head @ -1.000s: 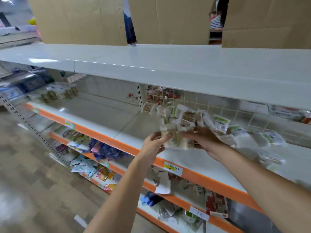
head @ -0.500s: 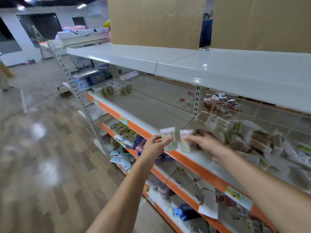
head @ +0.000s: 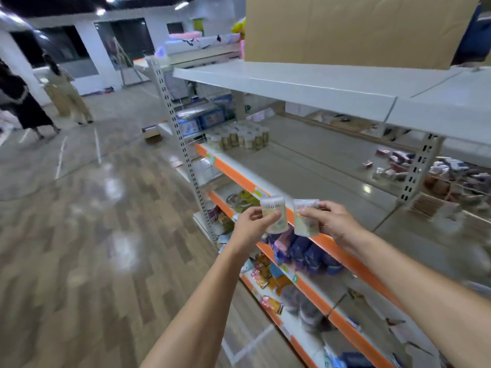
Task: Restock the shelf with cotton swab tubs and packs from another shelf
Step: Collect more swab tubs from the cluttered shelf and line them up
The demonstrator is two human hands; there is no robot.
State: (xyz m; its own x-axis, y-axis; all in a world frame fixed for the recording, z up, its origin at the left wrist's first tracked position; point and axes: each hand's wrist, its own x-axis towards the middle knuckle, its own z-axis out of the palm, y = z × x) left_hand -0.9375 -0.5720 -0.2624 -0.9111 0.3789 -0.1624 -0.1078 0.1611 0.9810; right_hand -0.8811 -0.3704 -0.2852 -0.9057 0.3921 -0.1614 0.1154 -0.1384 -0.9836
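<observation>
Your left hand [head: 253, 221] and right hand [head: 328, 221] each grip one cotton swab tub [head: 275, 215]; you've turned from source pile toward shelved tubs [head: 240, 138].

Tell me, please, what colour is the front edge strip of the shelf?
Orange, on the shelf's front edge strip, head view.

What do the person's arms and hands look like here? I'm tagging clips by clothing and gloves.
Both forearms are bare as far as the picture shows, with no sleeve in view. The left hand and the right hand are bare too, without gloves. I see no watch, bracelet or ring, though motion blur could hide a thin ring.
</observation>
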